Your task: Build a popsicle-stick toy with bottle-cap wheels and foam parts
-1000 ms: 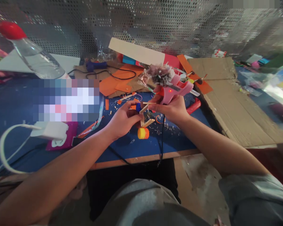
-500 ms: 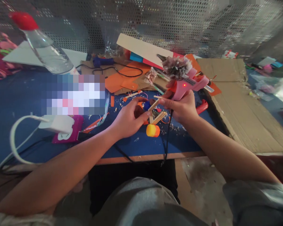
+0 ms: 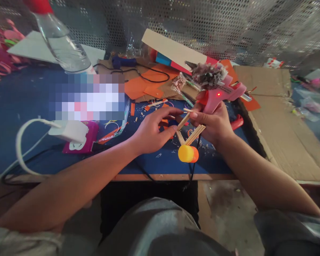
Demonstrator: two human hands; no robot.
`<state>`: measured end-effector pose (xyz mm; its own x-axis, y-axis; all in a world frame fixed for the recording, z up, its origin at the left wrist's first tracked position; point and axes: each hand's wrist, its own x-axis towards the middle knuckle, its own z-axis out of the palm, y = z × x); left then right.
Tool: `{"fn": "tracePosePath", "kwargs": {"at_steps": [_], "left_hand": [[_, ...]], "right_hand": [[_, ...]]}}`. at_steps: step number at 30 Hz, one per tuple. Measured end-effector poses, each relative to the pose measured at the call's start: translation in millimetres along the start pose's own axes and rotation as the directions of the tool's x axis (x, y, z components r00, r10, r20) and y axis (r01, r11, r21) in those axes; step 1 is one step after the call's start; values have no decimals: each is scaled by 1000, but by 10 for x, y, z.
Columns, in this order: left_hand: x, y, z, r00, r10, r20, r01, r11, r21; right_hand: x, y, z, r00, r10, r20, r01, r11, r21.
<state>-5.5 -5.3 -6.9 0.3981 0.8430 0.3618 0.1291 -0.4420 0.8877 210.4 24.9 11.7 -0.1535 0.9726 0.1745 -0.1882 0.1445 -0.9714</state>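
My left hand (image 3: 156, 131) pinches a small frame of wooden sticks (image 3: 194, 135) between thumb and fingers. A yellow and orange round piece (image 3: 188, 153) is at the near end of the frame. Part of a dark blue round piece (image 3: 172, 123) shows beneath my left fingers. My right hand (image 3: 214, 122) is wrapped round a pink glue gun (image 3: 214, 97) with its red light lit. Grey matted scraps cover the gun's front part. The right thumb and a finger also pinch a short thin stick (image 3: 188, 111) close to the frame's upper end.
A red-capped bottle (image 3: 66, 49) stands at the back left, behind a magenta power socket (image 3: 90, 140) with a white plug. Orange sheets (image 3: 136, 85) and scraps lie beyond my hands. Cardboard (image 3: 288, 131) covers the right side. A black cable hangs at the table's front edge.
The stick frame and round yellow piece have moved right and slightly nearer in view, with both hands. The background has also shifted right and, at the back, upward.
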Motion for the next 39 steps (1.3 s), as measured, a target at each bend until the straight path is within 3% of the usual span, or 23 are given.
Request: {"fn": "tracePosePath", "kwargs": {"at_steps": [3, 10, 18, 26, 32, 39], "left_hand": [[-5, 37, 13, 998, -1, 55, 5, 997, -82], [-21, 146, 24, 982, -142, 124, 162, 972, -170], [-31, 97, 64, 983, -130, 129, 148, 978, -146], [-3, 133, 54, 993, -57, 105, 70, 990, -125], [-27, 163, 56, 989, -85, 122, 107, 976, -190], [-28, 200, 48, 981, -136, 141, 167, 955, -246]], "right_hand": [[-16, 4, 24, 1000, 13, -2, -13, 1000, 8], [-53, 73, -13, 999, -33, 30, 34, 999, -40], [-151, 58, -7, 996, -80, 41, 84, 990, -112], [-138, 16, 18, 994, -103, 46, 106, 993, -53], [-127, 41, -34, 993, -98, 61, 100, 995, -22], [-129, 45, -28, 993, -112, 43, 115, 988, -99]]}}
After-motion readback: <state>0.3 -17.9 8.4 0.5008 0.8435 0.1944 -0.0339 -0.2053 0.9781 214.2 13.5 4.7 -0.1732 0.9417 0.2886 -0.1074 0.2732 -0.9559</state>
